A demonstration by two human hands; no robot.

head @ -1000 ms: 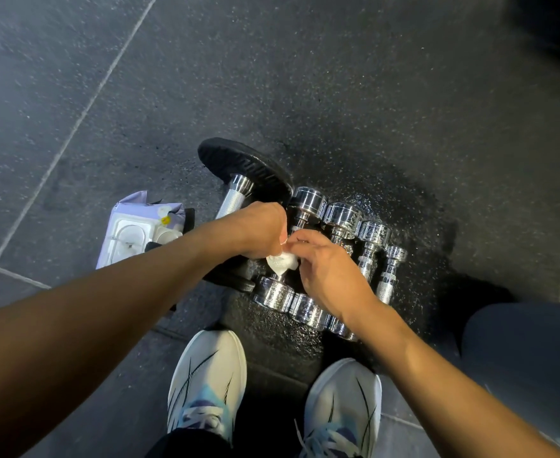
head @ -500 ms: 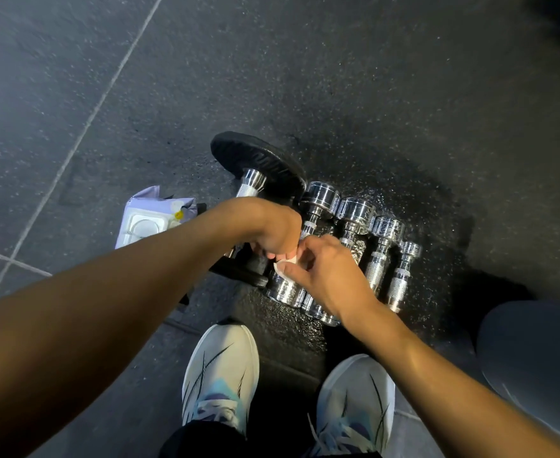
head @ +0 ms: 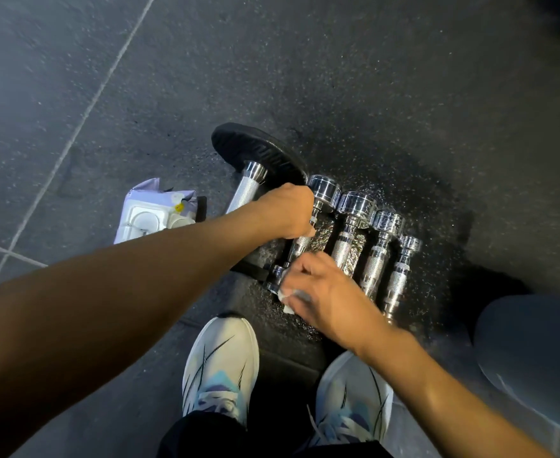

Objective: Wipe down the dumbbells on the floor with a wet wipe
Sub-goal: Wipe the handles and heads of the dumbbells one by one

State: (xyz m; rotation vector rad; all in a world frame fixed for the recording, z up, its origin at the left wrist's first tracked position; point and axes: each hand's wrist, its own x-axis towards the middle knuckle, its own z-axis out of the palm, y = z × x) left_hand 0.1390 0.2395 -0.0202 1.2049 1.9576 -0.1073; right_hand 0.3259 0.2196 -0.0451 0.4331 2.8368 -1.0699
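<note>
The right grip point(head: 325, 292) pinches a crumpled white wet wipe point(head: 287, 297) on the near end of the leftmost of four chrome dumbbells point(head: 354, 206). These lie side by side on the dark speckled floor point(head: 404, 94), and the left grip point(head: 285, 211) curls round that dumbbell's handle. One black-plated dumbbell point(head: 255, 153) lies beside them, then one lilac wipes pack point(head: 150, 216); two white trainers point(head: 221, 361) stand nearer.

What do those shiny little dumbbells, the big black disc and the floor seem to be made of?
The small dumbbells look like chrome-plated steel: mirror-bright ends, knurled grips. The black plate is matte and ridged, probably rubber-coated. The floor, dark, speckled and seamed, looks like rubber tiling.
</note>
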